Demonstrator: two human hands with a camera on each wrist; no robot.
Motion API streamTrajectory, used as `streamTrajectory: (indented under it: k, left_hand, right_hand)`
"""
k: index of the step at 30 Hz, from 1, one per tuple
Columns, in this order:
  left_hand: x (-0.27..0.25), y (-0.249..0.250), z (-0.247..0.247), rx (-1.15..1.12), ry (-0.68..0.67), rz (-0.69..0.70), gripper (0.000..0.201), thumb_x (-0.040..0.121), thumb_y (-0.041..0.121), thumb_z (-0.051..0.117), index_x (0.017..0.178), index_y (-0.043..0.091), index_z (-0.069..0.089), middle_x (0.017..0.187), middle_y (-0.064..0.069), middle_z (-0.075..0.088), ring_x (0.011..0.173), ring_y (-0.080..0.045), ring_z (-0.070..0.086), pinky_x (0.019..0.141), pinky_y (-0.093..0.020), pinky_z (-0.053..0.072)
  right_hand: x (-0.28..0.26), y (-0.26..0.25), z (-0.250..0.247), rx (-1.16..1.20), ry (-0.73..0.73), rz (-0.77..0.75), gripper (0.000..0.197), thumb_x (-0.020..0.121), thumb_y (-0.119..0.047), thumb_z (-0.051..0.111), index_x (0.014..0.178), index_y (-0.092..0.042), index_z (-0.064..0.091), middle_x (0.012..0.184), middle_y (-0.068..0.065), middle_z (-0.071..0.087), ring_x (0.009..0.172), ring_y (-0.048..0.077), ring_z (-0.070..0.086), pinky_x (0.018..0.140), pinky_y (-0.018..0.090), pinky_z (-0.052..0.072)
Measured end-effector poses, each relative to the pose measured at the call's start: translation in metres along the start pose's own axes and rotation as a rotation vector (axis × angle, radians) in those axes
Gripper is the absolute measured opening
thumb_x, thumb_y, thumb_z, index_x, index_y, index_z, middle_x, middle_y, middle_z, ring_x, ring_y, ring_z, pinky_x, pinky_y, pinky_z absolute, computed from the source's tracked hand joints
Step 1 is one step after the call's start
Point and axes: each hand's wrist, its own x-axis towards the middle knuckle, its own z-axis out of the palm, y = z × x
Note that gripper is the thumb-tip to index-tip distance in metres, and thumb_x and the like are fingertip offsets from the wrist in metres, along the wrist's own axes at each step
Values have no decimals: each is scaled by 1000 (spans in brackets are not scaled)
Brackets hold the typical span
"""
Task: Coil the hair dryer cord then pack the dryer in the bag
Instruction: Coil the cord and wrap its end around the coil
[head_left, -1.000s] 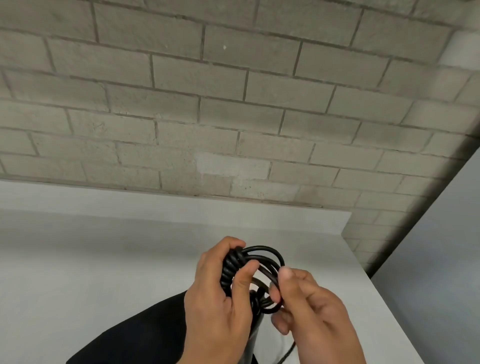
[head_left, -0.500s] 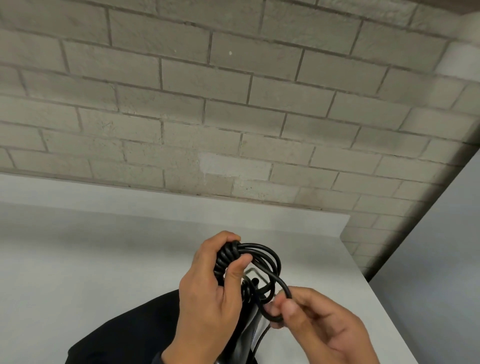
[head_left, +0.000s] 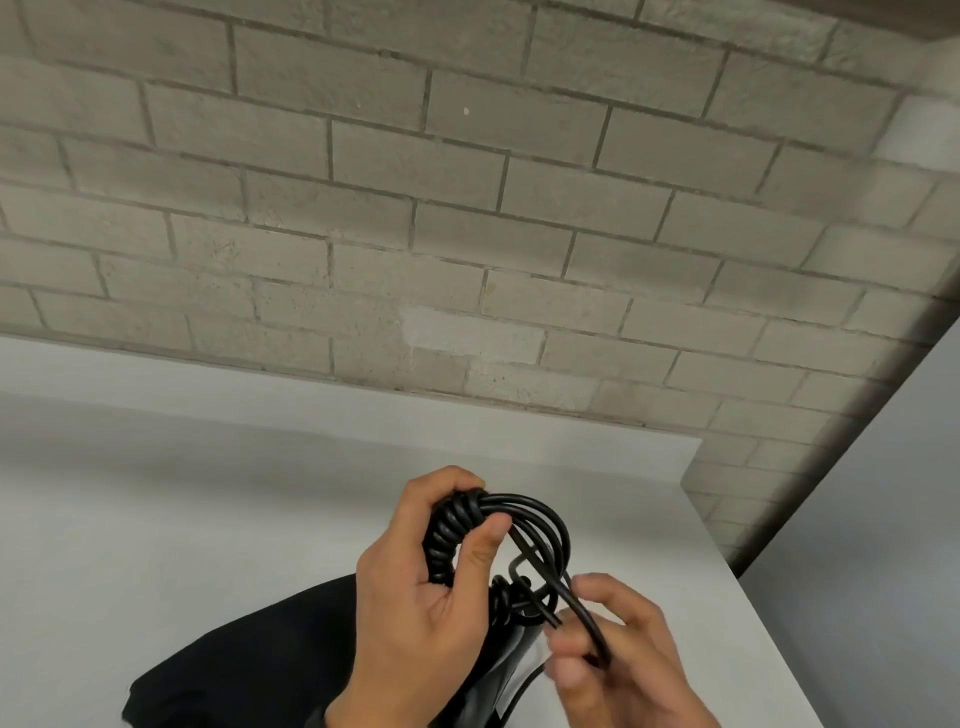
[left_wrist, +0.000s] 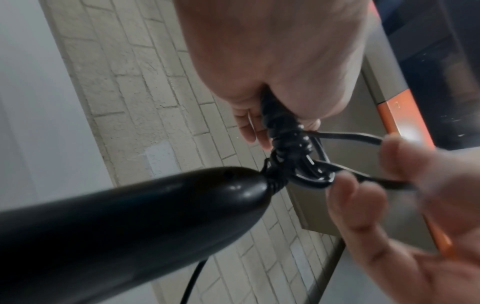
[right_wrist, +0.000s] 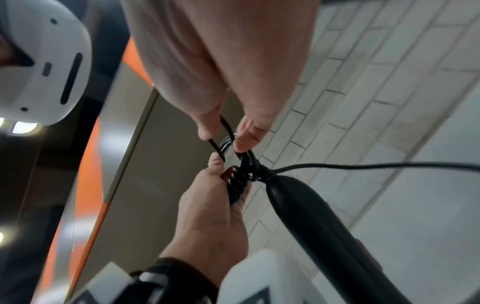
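Note:
My left hand (head_left: 431, 587) grips a bundle of black coiled cord (head_left: 447, 540) above the table, thumb pressed on its side. Smooth loops of the cord (head_left: 550, 525) arc to the right of it. My right hand (head_left: 613, 654) pinches one strand of the cord (right_wrist: 221, 125) and draws it down to the right. The black hair dryer handle (left_wrist: 130, 222) hangs below the bundle, its end (right_wrist: 293, 195) joined to the cord. A black bag (head_left: 249, 670) lies flat on the table under my hands.
The white table (head_left: 156, 519) ends at a right edge (head_left: 743, 587) with a drop beyond. A grey brick wall (head_left: 467, 234) stands right behind it. A loose run of cord (right_wrist: 389, 164) trails away from the dryer handle.
My right hand slid down and to the right along the strand, pulling one loop out longer. The left hand kept its grip on the bundle and rose slightly.

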Motion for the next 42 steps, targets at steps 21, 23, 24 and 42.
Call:
streamTrajectory:
  k: [21,23,24,42]
  left_hand:
    - [2,5,-16,-165,64,-22,20,88,23,65,105,21,55,99,1,74,97,-18,71,82,-18,53]
    - [2,6,-15,-216,73,-54,22,88,20,68,104,18,54,101,-3,74,100,-20,70,83,-19,53]
    - [2,6,-16,-229,76,-60,22,88,20,67,105,18,53,102,-4,73,102,-21,70,85,-20,53]
    - [6,8,-20,-148,113,-123,18,90,14,63,103,23,56,92,14,65,87,-5,64,78,-10,47]
  right_hand:
    - [9,26,-18,729,-357,270,11,87,-6,69,92,-14,65,121,21,62,127,37,48,104,32,43]
    - [9,21,-21,1201,-413,319,26,95,19,36,105,2,53,138,46,23,138,52,16,111,47,33]
    - [2,12,-28,1219,-263,452,37,96,22,17,110,7,48,139,50,6,138,55,8,112,53,28]
    - [-22,15,-57,948,83,703,35,105,-3,19,128,16,37,122,43,45,120,51,45,109,56,21]
